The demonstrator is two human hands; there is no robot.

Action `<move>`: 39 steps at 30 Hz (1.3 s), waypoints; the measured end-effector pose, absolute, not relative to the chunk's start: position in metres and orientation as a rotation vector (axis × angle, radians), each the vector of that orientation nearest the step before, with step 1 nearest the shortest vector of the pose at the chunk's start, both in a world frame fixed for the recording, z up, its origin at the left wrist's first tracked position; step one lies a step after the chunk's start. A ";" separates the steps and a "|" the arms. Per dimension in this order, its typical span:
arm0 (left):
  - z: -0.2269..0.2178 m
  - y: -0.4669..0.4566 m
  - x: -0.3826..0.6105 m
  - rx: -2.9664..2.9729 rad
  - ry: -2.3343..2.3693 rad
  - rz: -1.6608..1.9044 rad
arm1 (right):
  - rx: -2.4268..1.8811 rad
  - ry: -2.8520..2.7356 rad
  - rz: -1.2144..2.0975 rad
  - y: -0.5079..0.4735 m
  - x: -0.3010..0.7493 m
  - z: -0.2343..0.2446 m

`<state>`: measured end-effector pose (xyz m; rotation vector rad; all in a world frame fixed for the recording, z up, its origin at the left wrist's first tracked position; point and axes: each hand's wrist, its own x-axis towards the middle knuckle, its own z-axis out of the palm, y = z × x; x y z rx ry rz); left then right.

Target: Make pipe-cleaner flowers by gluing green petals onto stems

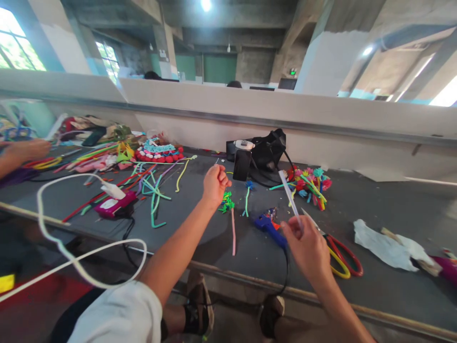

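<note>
Head view: L hand raised over grey table, clenched to a fist, knuckles up; whether it pinches anything, cannot tell. R hand nearer table front edge, fingertips grasping lower end of clear stick, which tilts up and to the left, off the surface. Blue glue gun lies on table just left of R hand, black cord running over the edge. Red/yellow scissors lie just right of R hand, partly behind it. Pink stem w/ green tuft lies between the two hands. White cloth further right. Black bag at rear by the partition. Loose pipe cleaners spread at left. Co-worker's hand at far left edge, well apart.
</note>
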<state>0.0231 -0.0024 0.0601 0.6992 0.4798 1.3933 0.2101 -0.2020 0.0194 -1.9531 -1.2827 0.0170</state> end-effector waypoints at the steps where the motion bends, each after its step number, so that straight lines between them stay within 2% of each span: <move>1: 0.054 -0.003 0.026 0.770 0.481 1.360 | -2.026 -1.292 -0.033 -0.200 0.214 0.014; 6: 0.029 -0.012 0.033 0.982 0.437 1.235 | -2.191 -1.433 0.031 -0.193 0.220 -0.013; 15: 0.029 -0.016 0.027 1.139 0.511 1.040 | -2.230 -1.448 0.099 -0.191 0.216 -0.029; 25: 0.025 -0.023 0.031 1.299 0.524 0.785 | -1.703 -1.006 0.194 -0.191 0.217 0.001; 29: 0.026 -0.031 0.032 1.379 0.346 0.608 | -1.406 -0.840 0.452 -0.194 0.199 0.024; 34: 0.020 -0.046 0.040 1.392 0.178 0.611 | -1.098 -0.726 0.820 -0.193 0.168 0.038; 39: 0.017 -0.057 0.047 1.215 0.051 0.662 | -0.996 -0.670 0.918 -0.181 0.145 0.033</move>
